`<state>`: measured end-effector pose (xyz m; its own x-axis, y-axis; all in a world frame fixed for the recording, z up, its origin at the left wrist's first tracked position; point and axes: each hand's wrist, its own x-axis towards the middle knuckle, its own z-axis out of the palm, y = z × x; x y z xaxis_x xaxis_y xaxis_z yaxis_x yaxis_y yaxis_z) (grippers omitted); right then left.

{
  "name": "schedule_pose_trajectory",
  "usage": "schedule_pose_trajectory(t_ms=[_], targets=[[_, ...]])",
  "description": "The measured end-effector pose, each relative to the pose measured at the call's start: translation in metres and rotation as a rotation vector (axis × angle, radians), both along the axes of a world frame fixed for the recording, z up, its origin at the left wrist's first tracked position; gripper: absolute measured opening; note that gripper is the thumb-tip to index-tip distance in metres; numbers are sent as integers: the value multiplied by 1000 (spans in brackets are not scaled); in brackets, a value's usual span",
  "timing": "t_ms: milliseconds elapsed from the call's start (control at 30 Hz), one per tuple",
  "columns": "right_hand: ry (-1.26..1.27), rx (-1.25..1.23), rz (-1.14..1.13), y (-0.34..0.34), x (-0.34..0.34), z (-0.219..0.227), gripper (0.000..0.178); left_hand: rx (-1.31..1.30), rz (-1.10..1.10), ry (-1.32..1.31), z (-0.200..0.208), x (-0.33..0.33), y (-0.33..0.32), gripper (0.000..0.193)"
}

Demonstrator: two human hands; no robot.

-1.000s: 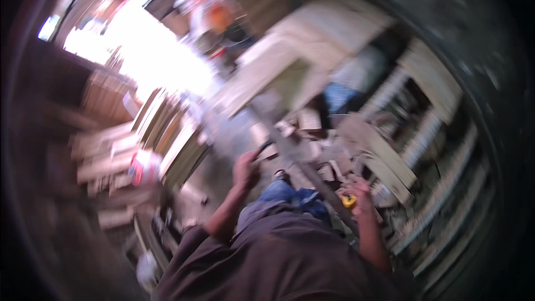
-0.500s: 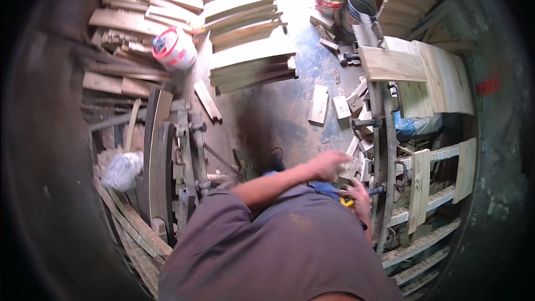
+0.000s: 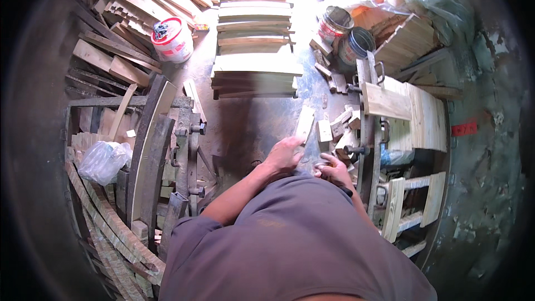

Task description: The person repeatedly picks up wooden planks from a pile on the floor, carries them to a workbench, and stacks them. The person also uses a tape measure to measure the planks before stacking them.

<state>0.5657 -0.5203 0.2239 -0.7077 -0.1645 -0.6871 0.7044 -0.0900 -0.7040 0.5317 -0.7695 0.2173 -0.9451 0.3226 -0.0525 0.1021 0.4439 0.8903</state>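
Note:
My left hand [image 3: 285,154] is in front of my belly, its fingers curled together; whatever they may hold is hidden. Just past its fingertips a pale wood block [image 3: 305,121] lies on the floor, partly covered by the hand in this view. To the right, my right hand [image 3: 334,171] has its fingers bent but apart, with nothing visible between them. It is close to the upright metal clamp rack [image 3: 366,167]. A second small wood block [image 3: 324,131] lies on the floor beyond the right hand.
Ahead is a stack of boards [image 3: 253,64]. A white bucket [image 3: 171,42] stands left of it; two open pails [image 3: 356,44] stand right. Clamped panels [image 3: 426,114] fill the right rack. At left are another metal rack [image 3: 184,156], dark boards and a plastic bag [image 3: 104,163].
My view has turned to the right and lifted. Both hands have moved left, away from the right rack. The yellow item seen by my right hand is out of sight.

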Motion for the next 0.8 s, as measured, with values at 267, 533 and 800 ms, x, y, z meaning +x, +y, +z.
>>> schedule_pose_trajectory(t_ms=[267, 533, 800], targets=[[-117, -28, 89, -15, -78, -5, 60, 9, 542, -395, -59, 37, -71, 58], [-182, -186, -119, -8, -129, -28, 59, 162, 770, -554, -84, -21, -109, 59], [-310, -76, -348, -5, -197, -69, 55, -97, 623, -343, -125, -312, -180, 59]])
